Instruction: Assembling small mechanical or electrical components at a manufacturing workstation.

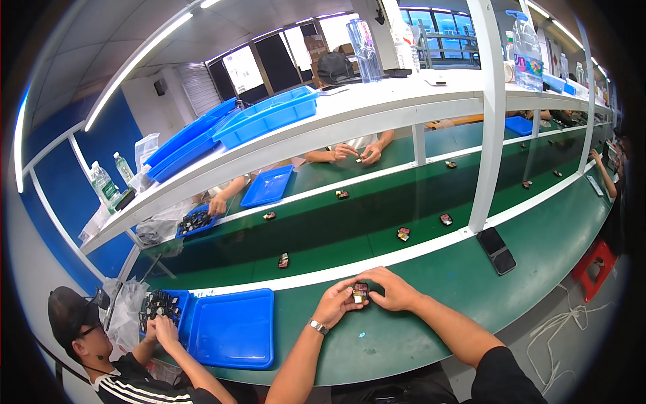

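Observation:
Over the green bench top (431, 323), both my hands meet at a small black electronic module (361, 292) with reddish, yellow and white parts. My left hand (332, 306), with a metal-banded watch (317, 326) on its wrist, grips the module from the left, its thumb on the face. From the right, my right hand (391, 289) curls its fingers over the module's top edge, the thumb close to its side. The fingers hide part of the module's rim. Similar modules (404, 233) lie apart on the green conveyor belt (350, 232) beyond my hands.
Left of me is a blue tray (232, 330), beside a blue bin of black parts (160, 306) where a co-worker's hands (163, 330) work. A black phone (496, 251) lies right, near a white upright (488, 135). A white shelf (377, 101) spans above the belt; other people's hands (360, 153) are opposite.

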`<state>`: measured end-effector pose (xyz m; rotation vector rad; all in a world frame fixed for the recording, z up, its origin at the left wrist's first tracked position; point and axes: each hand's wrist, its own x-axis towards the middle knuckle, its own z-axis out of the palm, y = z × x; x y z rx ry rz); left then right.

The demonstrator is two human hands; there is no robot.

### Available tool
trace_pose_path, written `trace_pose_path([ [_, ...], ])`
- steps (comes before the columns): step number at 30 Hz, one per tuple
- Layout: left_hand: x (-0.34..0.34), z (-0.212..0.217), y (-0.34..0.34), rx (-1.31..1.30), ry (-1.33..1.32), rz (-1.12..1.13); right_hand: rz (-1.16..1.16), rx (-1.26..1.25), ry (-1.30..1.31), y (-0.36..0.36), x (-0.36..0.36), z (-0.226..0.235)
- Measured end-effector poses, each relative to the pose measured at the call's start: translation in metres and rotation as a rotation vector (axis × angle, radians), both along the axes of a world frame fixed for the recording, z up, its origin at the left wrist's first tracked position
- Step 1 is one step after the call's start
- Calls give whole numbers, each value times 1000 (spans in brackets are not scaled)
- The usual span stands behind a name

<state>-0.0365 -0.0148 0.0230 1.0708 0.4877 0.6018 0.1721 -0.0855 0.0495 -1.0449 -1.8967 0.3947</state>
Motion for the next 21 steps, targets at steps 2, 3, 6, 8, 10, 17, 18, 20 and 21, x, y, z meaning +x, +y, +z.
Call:
trace_pose_path([
  [2,1,-3,0,2,-30,10,-37,68,25,-2,-7,4],
  [3,2,-4,-3,0,-32,65,-115,3,54,-5,-12,3],
  [6,4,-7,-4,-2,-47,113,-220,-48,50,-7,-24,4],
  [8,4,-7,-5,-3,-62,105,-287,-3,-24,-6,-25,-3],
  [10,5,-5,-5,-1,-42,82,-290,-1,-42,-2,-23,-9],
  [17,5,-6,-4,28,-26,114,-261,66,-101,-2,-23,-6],
  [18,5,-7,-4,25,-34,110,-262,67,-101,-1,-23,-6],
  [20,5,-8,-4,23,-41,105,-233,61,-137,0,-21,-7],
  [21,5,-8,-4,29,-22,100,-232,63,-136,0,-20,-6],
])
